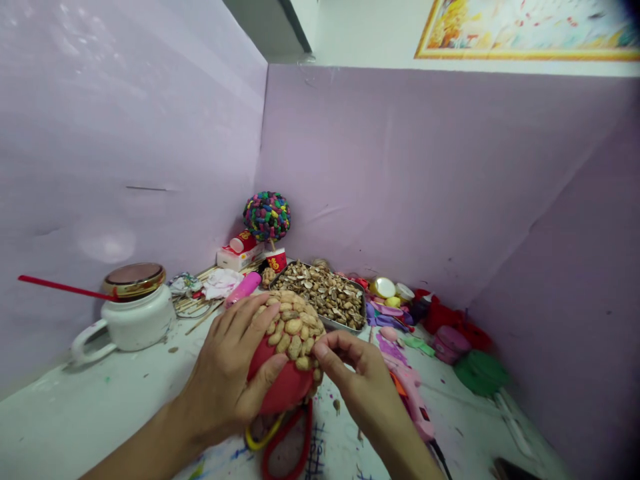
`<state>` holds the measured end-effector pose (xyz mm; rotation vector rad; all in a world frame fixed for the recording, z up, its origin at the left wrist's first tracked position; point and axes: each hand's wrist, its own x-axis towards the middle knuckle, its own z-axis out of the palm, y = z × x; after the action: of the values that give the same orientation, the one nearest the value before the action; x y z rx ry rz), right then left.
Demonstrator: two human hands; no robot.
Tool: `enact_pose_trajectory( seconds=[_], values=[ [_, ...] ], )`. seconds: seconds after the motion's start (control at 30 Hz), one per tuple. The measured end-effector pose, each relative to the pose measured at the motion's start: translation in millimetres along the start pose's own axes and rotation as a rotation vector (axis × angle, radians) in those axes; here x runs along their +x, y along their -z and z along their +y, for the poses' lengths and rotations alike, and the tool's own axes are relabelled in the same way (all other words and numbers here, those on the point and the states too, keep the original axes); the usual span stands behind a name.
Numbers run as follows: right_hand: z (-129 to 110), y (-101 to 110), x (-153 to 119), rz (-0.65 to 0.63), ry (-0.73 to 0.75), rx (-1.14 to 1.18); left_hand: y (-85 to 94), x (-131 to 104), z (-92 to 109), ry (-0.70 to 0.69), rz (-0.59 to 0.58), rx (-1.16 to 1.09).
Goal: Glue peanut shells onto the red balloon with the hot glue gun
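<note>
A red ball (283, 380) has its upper and right parts covered with peanut shells (294, 328), while its lower left is bare. My left hand (235, 363) is wrapped round the ball's left side, fingers over the top and thumb across the front. At the right edge, my right hand (353, 370) pinches a peanut shell against the ball between thumb and forefinger; the fingertips largely hide it. Below the ball, the red and yellow handles of scissors (287, 447) stick out. A pink glue gun (413, 400) lies just right of my right hand, partly covered by it.
Behind the ball stands a metal tray (357, 329) heaped with shells. A multicoloured ball on a stick (267, 217) rises from a red cup (275, 260). On the left is a white mug (140, 320); on the right lie a pink tub (450, 345) and a green container (481, 373).
</note>
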<state>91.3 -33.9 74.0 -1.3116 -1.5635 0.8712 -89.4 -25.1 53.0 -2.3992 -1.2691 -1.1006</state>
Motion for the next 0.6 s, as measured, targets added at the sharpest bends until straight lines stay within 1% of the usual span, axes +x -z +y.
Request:
enact_pose_trajectory(
  seconds=[0.07, 0.17, 0.33, 0.5, 0.6],
  values=[
    [-0.3, 0.3, -0.1, 0.022, -0.014, 0.004, -0.2, -0.2, -0.2, -0.003, 0.001, -0.003],
    [-1.3, -3.0, -1.5, 0.076, -0.021, -0.067, -0.8, -0.9, -0.7, -0.010, 0.010, -0.002],
    [-0.7, -7.9, -2.8, 0.112, -0.024, -0.143, -1.5, -0.7, -0.6, -0.016, 0.007, -0.004],
    [0.5, -6.1, -1.5, 0.094, -0.046, -0.172, -1.3, -0.3, 0.1, -0.025, 0.010, -0.015],
    [0.6, -2.6, 0.2, 0.058, -0.049, -0.082, -2.0, -1.6, -3.9, -0.013, 0.013, -0.040]
  ],
)
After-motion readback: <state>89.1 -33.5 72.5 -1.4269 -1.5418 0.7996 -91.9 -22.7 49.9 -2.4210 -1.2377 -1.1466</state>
